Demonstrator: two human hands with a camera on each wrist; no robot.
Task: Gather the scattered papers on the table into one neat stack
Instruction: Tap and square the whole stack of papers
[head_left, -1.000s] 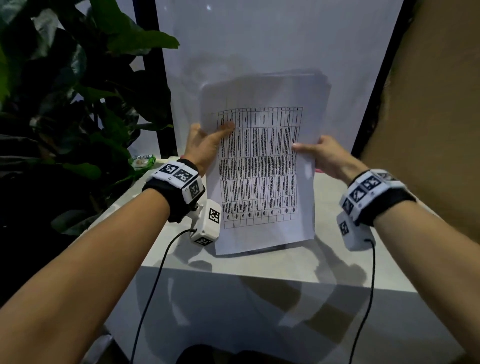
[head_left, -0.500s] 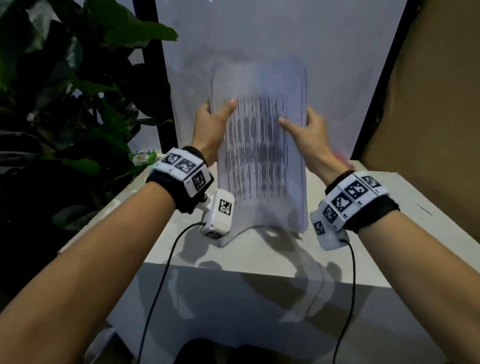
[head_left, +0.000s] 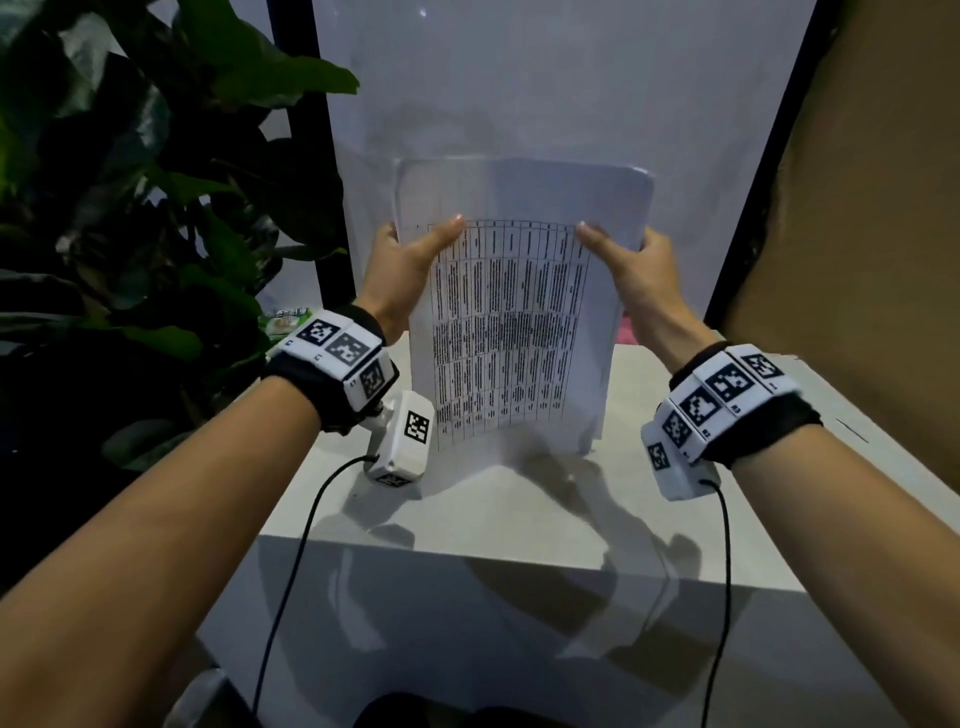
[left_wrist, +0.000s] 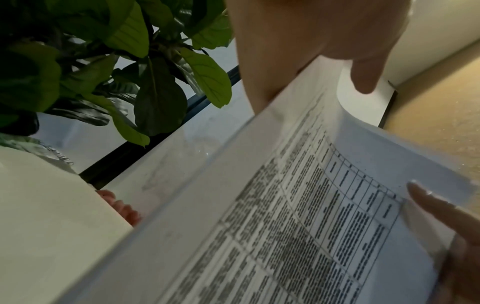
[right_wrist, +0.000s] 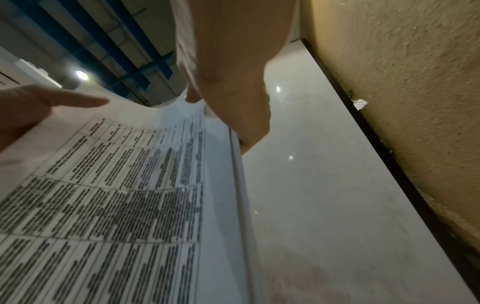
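fingers pinch paper stack | upright on table

No word or number can be read anywhere. The top sheet of the papers carries a printed table of ruled columns and dense dark lines, too blurred to make out in any view. The wrist bands bear black-and-white square code markers with tiny characters beside them, too small to read.
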